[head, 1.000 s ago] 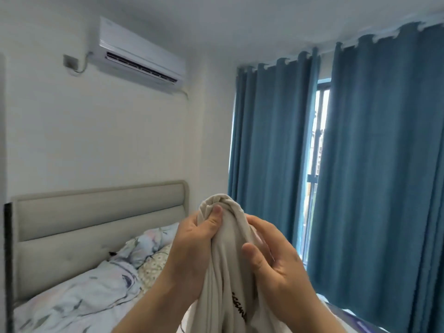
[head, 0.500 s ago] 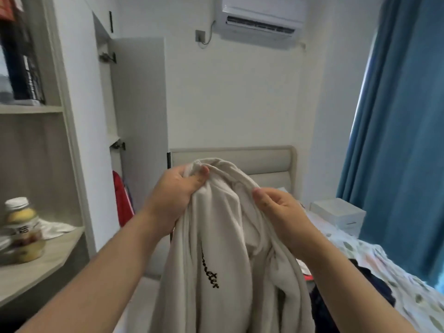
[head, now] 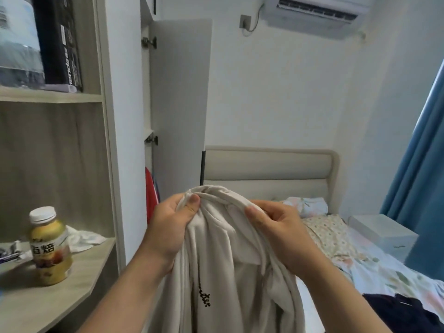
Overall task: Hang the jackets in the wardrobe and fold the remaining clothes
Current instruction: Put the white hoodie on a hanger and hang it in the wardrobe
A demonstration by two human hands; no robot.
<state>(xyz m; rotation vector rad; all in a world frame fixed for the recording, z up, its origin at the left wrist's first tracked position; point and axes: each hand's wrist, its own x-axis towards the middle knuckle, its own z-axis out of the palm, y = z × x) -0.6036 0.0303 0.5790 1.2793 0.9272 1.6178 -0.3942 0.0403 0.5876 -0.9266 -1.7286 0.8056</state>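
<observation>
Lower hem of cream jacket [head: 230, 265] cut off at bottom edge; black script lettering on front only partly legible. Wardrobe [head: 180, 104] interior mostly hidden behind its open door; only a sliver of red garment [head: 151, 193] visible. Dark clothing [head: 403, 311] on bed [head: 336, 236] cropped at frame corner. Jacket: cream, soft, bunched into folds at top. Held up in front of bed headboard, long axis vertical, collar end upward. Left hand [head: 168, 227] and right hand [head: 281, 231] each pinching bunched top edge, thumbs pressed on fabric.
</observation>
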